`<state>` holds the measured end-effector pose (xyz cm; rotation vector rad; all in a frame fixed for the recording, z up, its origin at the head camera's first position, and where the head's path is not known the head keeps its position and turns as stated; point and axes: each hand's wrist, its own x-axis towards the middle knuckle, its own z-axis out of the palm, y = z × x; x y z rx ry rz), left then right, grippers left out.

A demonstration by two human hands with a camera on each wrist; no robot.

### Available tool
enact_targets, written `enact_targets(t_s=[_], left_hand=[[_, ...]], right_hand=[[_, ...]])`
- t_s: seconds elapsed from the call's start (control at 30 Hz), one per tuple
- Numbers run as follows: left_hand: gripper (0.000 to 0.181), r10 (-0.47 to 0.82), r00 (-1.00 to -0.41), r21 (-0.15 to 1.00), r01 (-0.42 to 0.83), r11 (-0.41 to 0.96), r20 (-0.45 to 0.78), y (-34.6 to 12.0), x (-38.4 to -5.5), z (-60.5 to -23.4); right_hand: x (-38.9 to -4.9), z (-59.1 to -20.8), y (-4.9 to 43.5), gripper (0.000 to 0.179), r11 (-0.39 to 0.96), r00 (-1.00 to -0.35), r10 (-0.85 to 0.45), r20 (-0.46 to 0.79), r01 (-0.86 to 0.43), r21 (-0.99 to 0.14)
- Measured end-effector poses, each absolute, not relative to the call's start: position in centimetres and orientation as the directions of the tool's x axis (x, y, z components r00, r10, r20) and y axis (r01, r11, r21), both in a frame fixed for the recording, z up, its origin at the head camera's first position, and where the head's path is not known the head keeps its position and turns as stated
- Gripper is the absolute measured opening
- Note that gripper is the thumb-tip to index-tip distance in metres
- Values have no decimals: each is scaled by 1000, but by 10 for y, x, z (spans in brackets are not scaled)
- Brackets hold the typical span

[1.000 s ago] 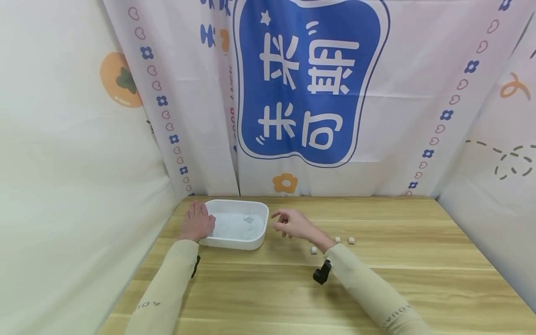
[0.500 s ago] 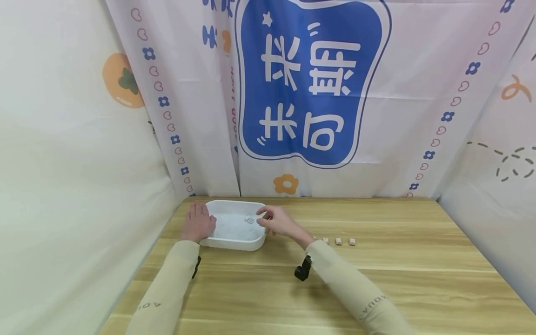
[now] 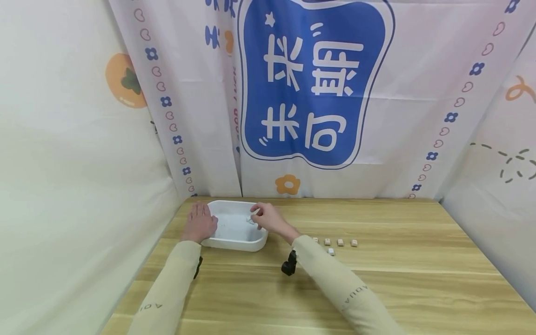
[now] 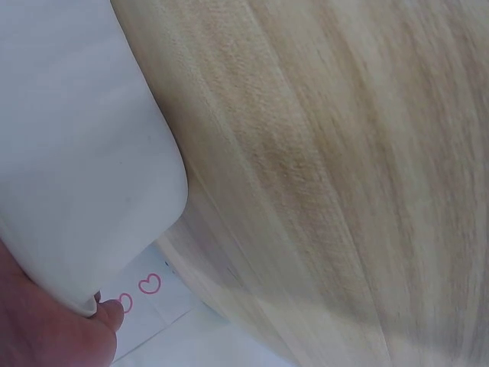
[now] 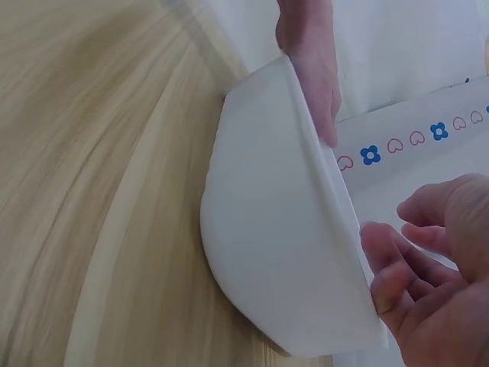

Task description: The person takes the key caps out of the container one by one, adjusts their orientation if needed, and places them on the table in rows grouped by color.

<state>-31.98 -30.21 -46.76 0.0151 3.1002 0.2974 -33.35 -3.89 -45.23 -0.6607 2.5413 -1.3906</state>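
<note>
A white plastic tub [image 3: 236, 244] stands at the back left of the table. My left hand [image 3: 201, 227] holds its left rim, fingers stretched out along the outside and the thumb hooked over the edge. Above the tub's right rim is my right hand [image 3: 270, 218]; in the right wrist view its fingers are loosely bent, thumb and fingertips apart, with no object visible between them. Partly behind those fingers, small whitish pieces [image 3: 250, 220] lie inside the tub. Several small pale keycap-like blocks [image 3: 340, 242] lie in a row right of the tub, with another [image 3: 331, 251] nearer me.
The wooden table [image 3: 418, 279] extends to the right and toward me. Behind it hangs a printed cloth [image 3: 377, 181], and a white cloth wall [image 3: 125, 186] rises along the left side. A black strap-mounted device [image 3: 289, 265] sits at my right wrist.
My right hand has moved left, from beside the tub to above its right rim. As the forearm shifted, more of the small blocks came into view. My left hand stays on the rim.
</note>
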Motion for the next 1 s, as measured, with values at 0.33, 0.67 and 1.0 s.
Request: enact_targets(t_s=[0.33,0.67,1.0], left_hand=[[68,10,-1000,187,4,982,-28,-301,-319,-467],[69,11,-999,193,4,981,-36,-301,-320,-465],[69,10,-1000,191,7,982,-12,-302,-322,-471]], right_hand=[[-345,-455,-62,30,526,-903,-430,0,-251,-813],[-348,-450,-76,26,646,-918,-396,-26,-258,-718],[-368,-461,-86,25,720,-933,-351,-77,-216,-660]])
